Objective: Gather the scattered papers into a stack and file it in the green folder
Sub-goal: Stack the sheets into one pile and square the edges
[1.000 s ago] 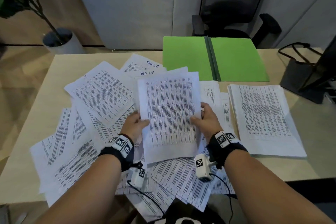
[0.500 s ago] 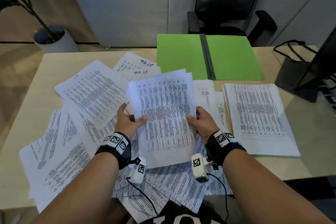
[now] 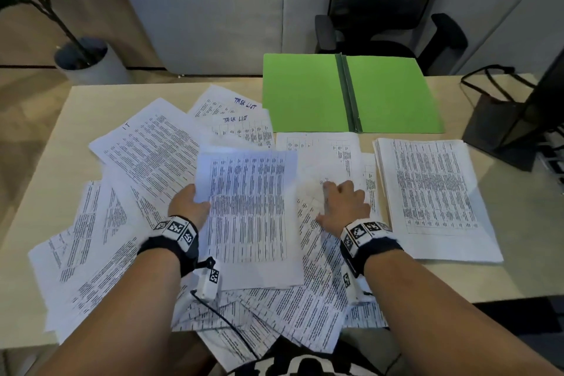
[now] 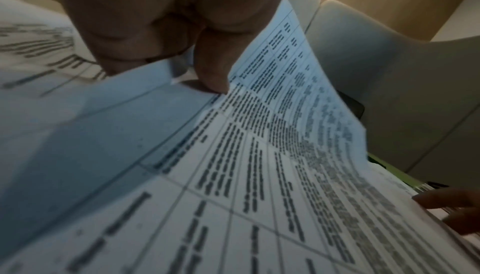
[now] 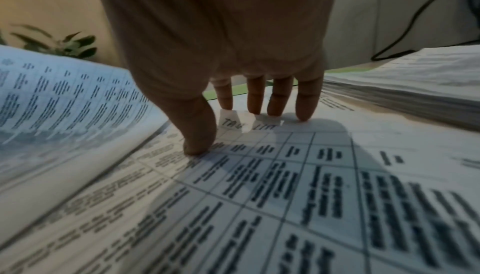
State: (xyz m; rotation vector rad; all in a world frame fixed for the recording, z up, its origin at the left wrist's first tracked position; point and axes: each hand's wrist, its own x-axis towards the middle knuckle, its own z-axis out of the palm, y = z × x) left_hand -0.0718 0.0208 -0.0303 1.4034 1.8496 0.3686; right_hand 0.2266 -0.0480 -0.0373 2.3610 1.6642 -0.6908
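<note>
Printed sheets (image 3: 143, 168) lie scattered over the left and middle of the desk. My left hand (image 3: 190, 203) grips a small bundle of sheets (image 3: 248, 214) by its left edge and holds it above the scatter; the thumb (image 4: 211, 73) pinches it from above. My right hand (image 3: 343, 203) rests with straight fingers (image 5: 255, 98) on a loose sheet (image 3: 323, 159) just right of the bundle, holding nothing. A neat stack of papers (image 3: 433, 192) lies at the right. The green folder (image 3: 351, 94) lies open at the back of the desk.
A black monitor stand (image 3: 503, 128) and cables sit at the right rear. An office chair (image 3: 390, 33) stands behind the desk. A potted plant (image 3: 88, 61) is on the floor at the back left. Some sheets (image 3: 274, 336) overhang the near desk edge.
My right hand let go of the bundle and moved right onto a loose sheet on the desk. My left hand now holds the bundle alone, a little lower.
</note>
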